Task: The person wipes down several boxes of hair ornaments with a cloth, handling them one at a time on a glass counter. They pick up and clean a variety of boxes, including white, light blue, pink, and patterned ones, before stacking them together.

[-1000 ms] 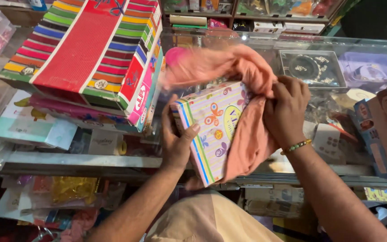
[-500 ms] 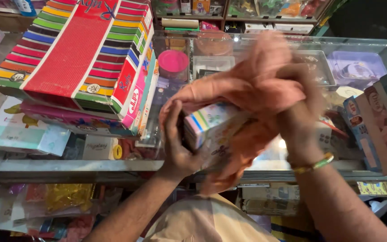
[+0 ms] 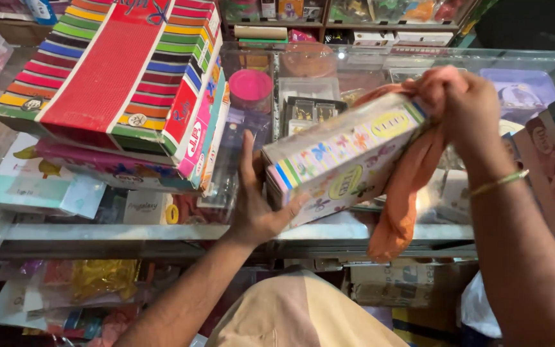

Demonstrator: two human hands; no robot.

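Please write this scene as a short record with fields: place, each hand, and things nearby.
place: glass shop counter with goods under the glass
left hand: supports the near end of a flowered box
right hand: grips an orange cloth against the far end of the box
wrist: thin bangle on the right arm
nearby: striped box stack; pink round lid

Left hand (image 3: 258,205) holds patterned box (image 3: 345,157); right hand (image 3: 460,106) grips orange cloth (image 3: 406,193)
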